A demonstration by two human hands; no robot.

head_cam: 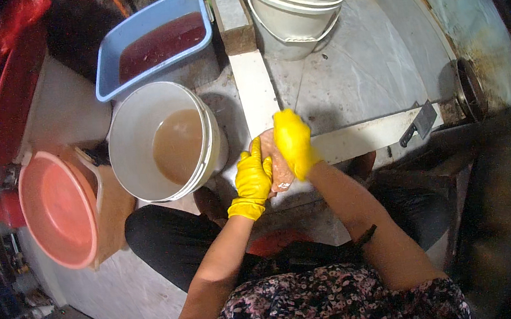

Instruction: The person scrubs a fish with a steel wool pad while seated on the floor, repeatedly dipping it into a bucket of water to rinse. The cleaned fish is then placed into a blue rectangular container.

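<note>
A wet, pinkish piece of raw meat or fish [282,174] lies between my hands on the corner where the white ledges meet. My left hand [254,178], in a yellow rubber glove, rests on its left side with the fingers pointing up and away from me, gripping its edge. My right hand [293,142], in a matching glove, is closed in a fist over its upper right side. Whether the right fist holds a tool or a part of the piece is hidden. The right glove is slightly blurred.
A white bucket [116,141] of cloudy brown liquid stands at left, with a blue tub [102,82] of dark red liquid behind it and a pink basin [57,210] further left. Another white bucket [290,27] holds pale pieces. A cleaver [423,122] lies on the right ledge.
</note>
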